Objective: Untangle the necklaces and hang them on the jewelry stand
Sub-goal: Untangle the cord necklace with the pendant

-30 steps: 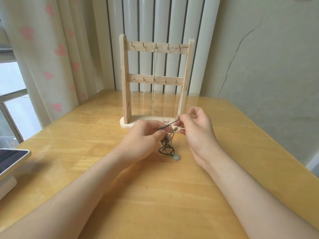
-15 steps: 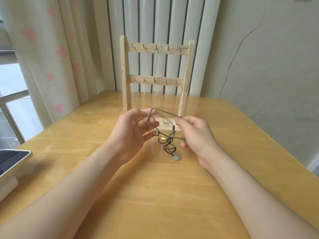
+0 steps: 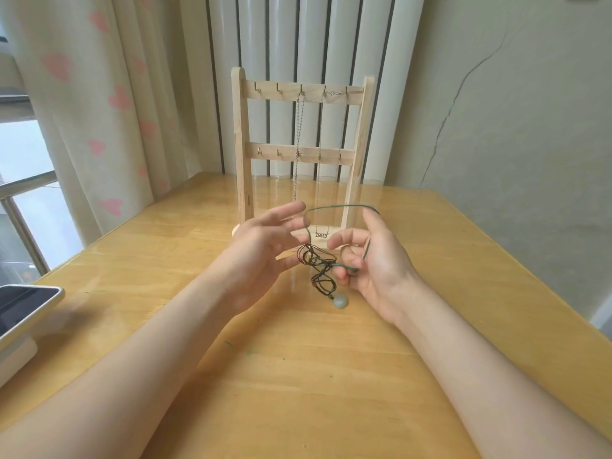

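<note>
Jewelry stand (image 3: 299, 154): two chain necklaces (image 3: 298, 144) already hung on top-rail hooks. Green cord necklace (image 3: 323, 270) w/ pale pendant, in front of stand base: knotted, not yet hung. L hand (image 3: 261, 250) fingers spread, cord looped over them; R hand (image 3: 371, 260) half-curled, pinching the cord.

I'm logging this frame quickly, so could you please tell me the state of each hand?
Left hand: open, fingers spread, the dark green cord necklace looped over them.
Right hand: closed, pinching the same cord.

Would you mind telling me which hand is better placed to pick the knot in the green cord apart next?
Left, probably. The left hand is open, fingertips beside the knot; the right hand already holds the green cord, pendant hanging.
</note>
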Demonstrator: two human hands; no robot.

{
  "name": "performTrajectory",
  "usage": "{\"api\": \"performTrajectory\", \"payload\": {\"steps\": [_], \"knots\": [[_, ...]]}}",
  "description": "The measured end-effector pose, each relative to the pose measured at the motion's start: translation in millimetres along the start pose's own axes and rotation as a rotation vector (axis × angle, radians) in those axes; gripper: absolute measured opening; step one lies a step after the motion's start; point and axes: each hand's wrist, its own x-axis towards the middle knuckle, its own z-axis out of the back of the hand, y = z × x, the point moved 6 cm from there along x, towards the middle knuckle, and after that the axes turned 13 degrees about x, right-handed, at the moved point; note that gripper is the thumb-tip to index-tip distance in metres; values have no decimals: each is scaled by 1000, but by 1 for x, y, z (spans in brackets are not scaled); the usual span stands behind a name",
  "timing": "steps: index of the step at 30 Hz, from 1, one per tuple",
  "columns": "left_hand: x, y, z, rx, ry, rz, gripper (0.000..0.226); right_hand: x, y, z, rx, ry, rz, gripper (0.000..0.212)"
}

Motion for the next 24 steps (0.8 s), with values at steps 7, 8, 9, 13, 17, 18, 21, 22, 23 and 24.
{"api": "performTrajectory", "payload": {"steps": [7, 8, 9, 13, 17, 18, 21, 22, 23, 24], "knots": [[-1, 22, -14, 262, -17, 152, 34, -2, 4, -6, 90, 88, 73, 82], [-1, 22, -16, 216, 19, 159, 39, -2, 5, -5, 101, 84, 98, 79], [-1, 20, -19, 199, 65, 154, 41, -2, 6, -5, 102, 76, 125, 76], [-7, 18, -29, 283, 201, 65, 27, 1, 10, -2, 54, 67, 218, 65], [-6, 17, -26, 170, 140, 48, 19, -1, 12, -5, -87, 79, 272, 52], [-6, 15, -24, 134, 111, 43, 13, -2, 12, -6, -139, 79, 291, 48], [-5, 12, -19, 60, 50, 14, 8, -2, 11, -8, -314, 61, 357, 44], [-4, 10, -17, 38, 31, -4, 6, -1, 10, -8, -367, 37, 370, 51], [-3, 8, -16, 20, 14, -16, 4, 0, 10, -7, -408, 10, 375, 59], [-3, 7, -14, 18, 4, -22, 4, 0, 9, -7, -432, -15, 370, 63]]}}
